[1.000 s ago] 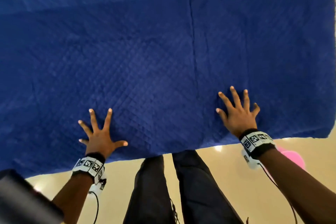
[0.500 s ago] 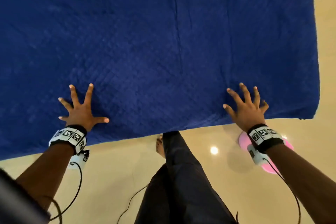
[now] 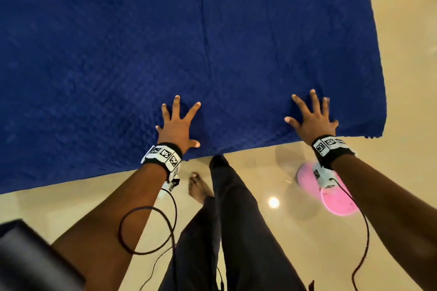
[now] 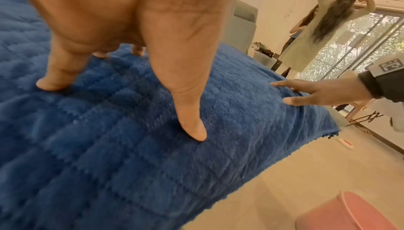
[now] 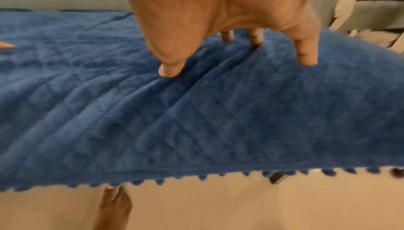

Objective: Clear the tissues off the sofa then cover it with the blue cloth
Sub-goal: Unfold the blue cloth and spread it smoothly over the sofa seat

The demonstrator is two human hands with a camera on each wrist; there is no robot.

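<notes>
The blue quilted cloth lies spread flat over the sofa and hides it; its front edge hangs toward the floor. My left hand rests on the cloth near the front edge with its fingers spread. My right hand presses the cloth near the front right corner, fingers spread too. In the left wrist view my fingertips touch the blue cloth and my right hand lies flat further along. The right wrist view shows spread fingertips on the cloth, whose pom-pom trim hangs at the edge. No tissues are in view.
A pink round bin stands on the beige floor under my right wrist, also the pink bin in the left wrist view. My legs and a bare foot are close to the sofa's front. Another person stands by a window beyond the sofa.
My left hand has slid to the right along the cloth's front edge, closer to my right hand. The view has shifted toward the cloth's right end, showing more floor and the pink bin.
</notes>
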